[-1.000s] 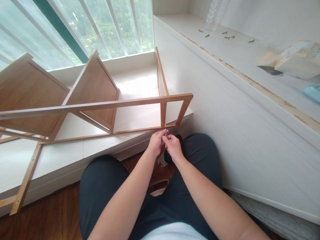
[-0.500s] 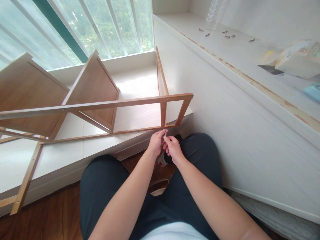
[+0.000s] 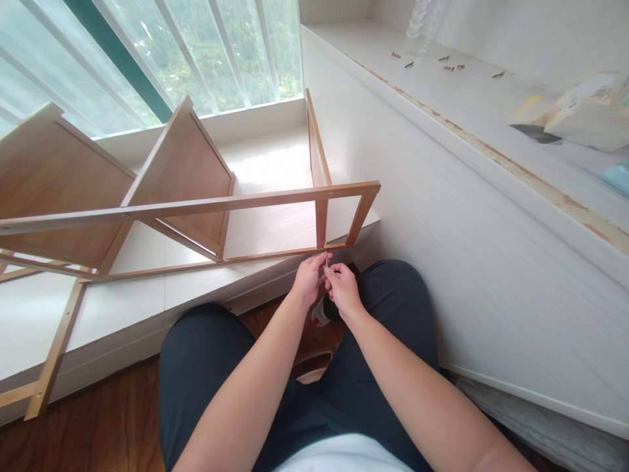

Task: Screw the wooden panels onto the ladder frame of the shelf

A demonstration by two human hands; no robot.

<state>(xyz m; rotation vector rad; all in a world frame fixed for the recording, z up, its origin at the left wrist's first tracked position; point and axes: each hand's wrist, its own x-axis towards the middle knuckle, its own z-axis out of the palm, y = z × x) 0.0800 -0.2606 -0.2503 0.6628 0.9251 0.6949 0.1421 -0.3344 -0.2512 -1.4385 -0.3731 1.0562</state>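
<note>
A wooden shelf frame [image 3: 275,198] lies on its side on the white window ledge, its slanted boards [image 3: 181,164] standing between the rails. Just below the near rail's right end, both my hands meet. A thin metal rod like a hex key [image 3: 326,259] points up from between my fingers toward that rail, where a crosspiece [image 3: 321,223] joins it. My right hand [image 3: 341,288] pinches the rod lower down. My left hand [image 3: 308,278] is closed, with its fingertips around the rod's upper part. The rod's lower end is hidden, and whether its tip touches the wood I cannot tell.
Several loose screws [image 3: 452,69] lie on the white shelf at the upper right, near a clear plastic bottle [image 3: 420,26] and a crumpled package [image 3: 584,111]. A separate wooden piece [image 3: 57,354] leans off the ledge at left. My knees flank the hands.
My right hand has shifted very slightly right, and a little more of the metal rod shows. The view has tilted a touch. The wooden frame stays put.
</note>
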